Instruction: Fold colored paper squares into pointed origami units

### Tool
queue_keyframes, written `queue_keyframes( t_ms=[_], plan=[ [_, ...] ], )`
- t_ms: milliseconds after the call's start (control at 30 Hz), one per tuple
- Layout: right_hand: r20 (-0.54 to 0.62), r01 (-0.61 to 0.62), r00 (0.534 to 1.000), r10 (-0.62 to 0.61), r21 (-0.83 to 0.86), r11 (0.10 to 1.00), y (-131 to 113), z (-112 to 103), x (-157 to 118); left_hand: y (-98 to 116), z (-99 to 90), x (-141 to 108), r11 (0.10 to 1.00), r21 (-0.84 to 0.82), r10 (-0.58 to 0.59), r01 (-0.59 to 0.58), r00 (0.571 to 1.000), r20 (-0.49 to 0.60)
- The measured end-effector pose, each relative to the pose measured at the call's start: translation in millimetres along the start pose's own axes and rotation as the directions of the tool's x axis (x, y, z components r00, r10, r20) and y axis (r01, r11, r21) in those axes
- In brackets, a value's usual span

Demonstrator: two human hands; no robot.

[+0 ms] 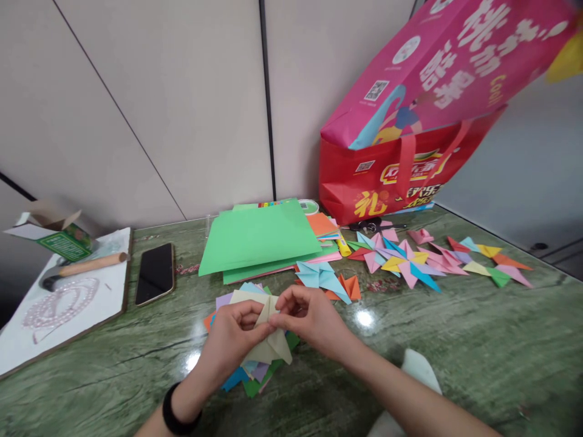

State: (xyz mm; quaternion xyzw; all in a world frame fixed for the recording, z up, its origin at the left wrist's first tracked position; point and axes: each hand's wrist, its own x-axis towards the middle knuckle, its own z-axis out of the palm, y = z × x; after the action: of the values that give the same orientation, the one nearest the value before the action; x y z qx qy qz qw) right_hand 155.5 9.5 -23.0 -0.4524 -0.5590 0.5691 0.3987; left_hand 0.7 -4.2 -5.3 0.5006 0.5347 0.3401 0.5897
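Observation:
A pale cream folded paper (272, 346) is pinched between my two hands, with its narrow tip pointing up between the fingers. My left hand (232, 334) closes on its left side, thumb in front. On the right side, the thumb and fingertips of my right hand (312, 318) are closed on the paper near the tip. Below and behind lies a fanned pile of coloured paper pieces (234, 379) in blue, green, purple and orange. Light blue folded pieces (319, 276) and orange ones (350, 287) rest just beyond my right hand.
Green sheets (259, 240) are stacked at the back centre. Folded paper shapes (410, 260) spread at the right, before a red bag (355, 188) under a pink bag (437, 73). Leftward are a phone (155, 273), a hammer (91, 264), beads (64, 306) and a green box (70, 243).

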Motion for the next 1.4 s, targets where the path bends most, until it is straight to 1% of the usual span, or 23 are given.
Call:
queue_keyframes(
  t_ms=[67, 167, 300, 433, 533, 633, 733, 833, 933, 1133, 1400],
  plan=[
    [0.011, 0.035, 0.999, -0.035, 0.038, 0.999, -3, 0, 0, 2, -0.2, -1, 1.000, 0.007, -0.020, 0.020, 1.000, 0.018],
    [-0.014, 0.066, 0.998, -0.065, 0.074, 0.995, -6, 0, -1, 4, 0.9, -2, 0.999, 0.015, -0.041, 0.041, 0.998, 0.039],
    [-0.040, 0.078, 0.996, -0.077, 0.023, 0.997, -5, 1, -2, 4, 2.6, -2, 0.999, 0.028, -0.017, 0.017, 1.000, 0.017],
    [-0.051, 0.068, 0.997, -0.066, 0.029, 0.997, -4, 2, -2, 2, 3.1, -3, 0.998, 0.063, -0.016, 0.016, 1.000, 0.009],
    [-0.046, 0.081, 0.996, -0.080, 0.021, 0.996, -4, 1, -2, 0, 2.9, -3, 0.998, 0.068, -0.011, 0.010, 1.000, 0.013],
    [-0.052, 0.082, 0.995, -0.080, 0.025, 0.996, -4, 1, -2, -3, 2.8, -1, 0.996, 0.087, 0.013, -0.014, 1.000, 0.007],
    [-0.067, 0.052, 0.997, -0.049, 0.047, 0.998, -4, 2, -2, -6, 3.1, 0, 0.990, 0.128, 0.058, -0.055, 0.998, -0.020],
    [-0.084, 0.039, 0.996, -0.034, 0.058, 0.998, -3, 2, -1, -9, 3.3, -1, 0.985, 0.161, 0.071, -0.067, 0.997, -0.022],
    [-0.099, 0.049, 0.994, -0.044, 0.039, 0.998, -3, 2, -2, -9, 3.4, -2, 0.982, 0.173, 0.075, -0.071, 0.997, -0.018],
    [-0.128, 0.108, 0.985, -0.115, -0.057, 0.992, 0, 3, -2, -8, 4.0, -3, 0.972, 0.213, 0.104, -0.098, 0.994, -0.020],
    [-0.120, 0.068, 0.990, -0.073, -0.041, 0.997, 2, 3, -1, -12, 2.2, -2, 0.949, 0.286, 0.146, -0.135, 0.989, -0.017]
  ],
)
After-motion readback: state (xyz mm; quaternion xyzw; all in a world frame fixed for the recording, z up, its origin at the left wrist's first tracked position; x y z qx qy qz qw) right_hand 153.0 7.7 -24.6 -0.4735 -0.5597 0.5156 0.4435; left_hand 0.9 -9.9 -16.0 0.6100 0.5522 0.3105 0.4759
